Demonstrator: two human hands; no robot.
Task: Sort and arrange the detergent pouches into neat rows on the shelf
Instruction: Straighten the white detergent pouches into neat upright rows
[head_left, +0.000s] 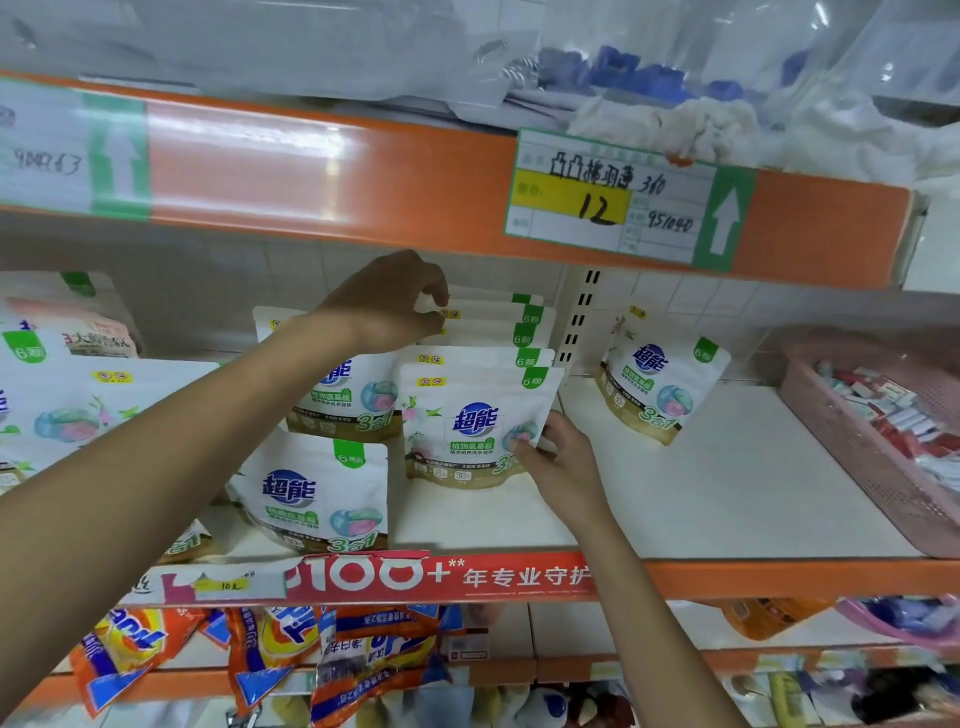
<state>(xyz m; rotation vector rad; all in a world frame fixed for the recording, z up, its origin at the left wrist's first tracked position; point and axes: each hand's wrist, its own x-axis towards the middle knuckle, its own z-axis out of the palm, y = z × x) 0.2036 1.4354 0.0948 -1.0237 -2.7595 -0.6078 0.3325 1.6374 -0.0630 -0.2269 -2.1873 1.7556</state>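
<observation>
White detergent pouches with a blue logo and green corner tags stand on the white shelf (675, 499). A row of several pouches (498, 322) runs front to back at the middle. My left hand (384, 306) reaches deep and pinches the top edge of a pouch at the back of that row. My right hand (558, 462) grips the lower right side of the front pouch (467, 421). One loose pouch (317, 493) stands near the shelf's front edge, another (343, 395) behind my left forearm. A single pouch (657, 374) leans apart on the right.
A pink basket (852, 441) of small packets sits at the shelf's right end. More pouches (78, 405) lie at the left. The orange upper shelf edge (322, 171) with a price tag (618, 197) hangs low overhead. Orange detergent bags (270, 649) hang below.
</observation>
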